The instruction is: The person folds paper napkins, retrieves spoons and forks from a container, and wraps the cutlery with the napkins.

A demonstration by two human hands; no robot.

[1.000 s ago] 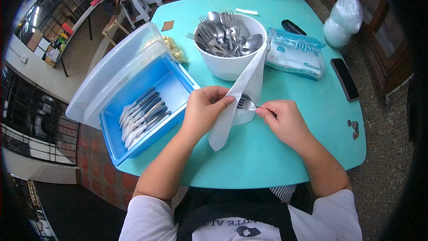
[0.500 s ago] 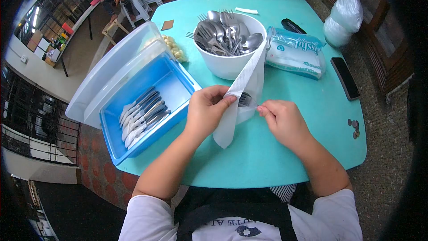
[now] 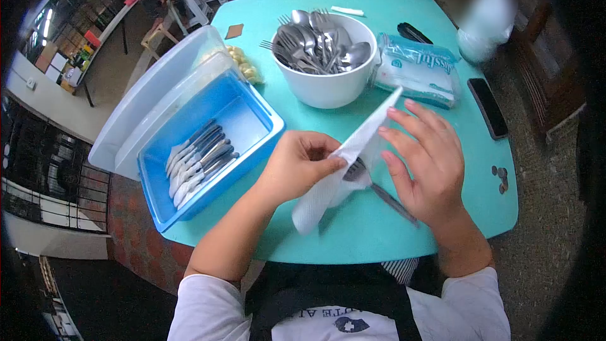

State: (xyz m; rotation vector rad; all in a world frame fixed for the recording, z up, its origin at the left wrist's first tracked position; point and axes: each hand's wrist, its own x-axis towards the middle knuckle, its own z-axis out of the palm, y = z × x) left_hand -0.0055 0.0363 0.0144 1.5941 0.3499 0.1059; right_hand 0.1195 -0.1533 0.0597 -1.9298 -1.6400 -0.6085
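Note:
My left hand (image 3: 298, 165) pinches a white paper napkin (image 3: 314, 207) between thumb and fingers. A fork (image 3: 392, 203) lies against the napkin, its tines partly covered by the paper and its handle pointing to the lower right. Whether a second utensil is under it, I cannot tell. My right hand (image 3: 430, 159) is open, fingers spread close to the napkin's raised right edge; contact is unclear. Behind the hands stands a white bucket (image 3: 325, 90) full of metal forks and spoons (image 3: 322, 44). In the blue bin (image 3: 255, 142) at left lie several utensils (image 3: 199, 161) wrapped in white napkins.
A translucent lid (image 3: 148, 98) leans by the bin, with a bag of yellowish items (image 3: 245, 66) behind. A napkin pack (image 3: 416, 76), phone (image 3: 487, 108) and coins (image 3: 502, 178) lie at right. A white plastic bag (image 3: 483, 25) stands beyond. People sit in the background.
My right hand has let go of the utensil end and spread its fingers beside the napkin. The fork's handle now shows. The napkin has tilted, its upper tip swinging right.

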